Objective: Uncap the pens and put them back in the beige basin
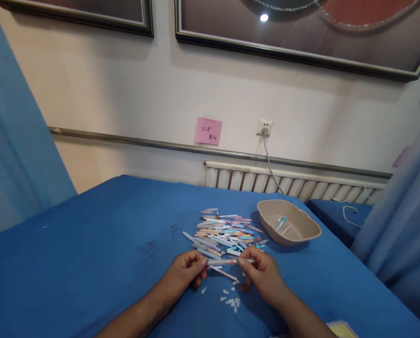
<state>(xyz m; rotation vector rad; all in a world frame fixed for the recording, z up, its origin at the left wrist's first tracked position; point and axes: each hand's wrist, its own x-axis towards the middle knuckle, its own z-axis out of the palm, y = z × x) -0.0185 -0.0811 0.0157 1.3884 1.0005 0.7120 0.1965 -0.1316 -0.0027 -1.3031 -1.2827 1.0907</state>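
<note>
Both hands meet over the blue tablecloth [90,263], pinching the two ends of one thin pen [223,262] held level between them. My left hand [187,272] grips its left end with curled fingers. My right hand [261,274] grips the right end the same way. Just beyond the hands lies a loose pile of pens [224,232] in pastel colours. Several small white caps [231,299] are scattered on the cloth below the held pen. One more pen [224,272] lies under it.
A beige oval bowl [303,234] with a couple of pens inside sits right of the pile. A wall with a radiator [294,185], a socket with cable and a pink note [208,131] is behind. Blue curtains hang at both sides.
</note>
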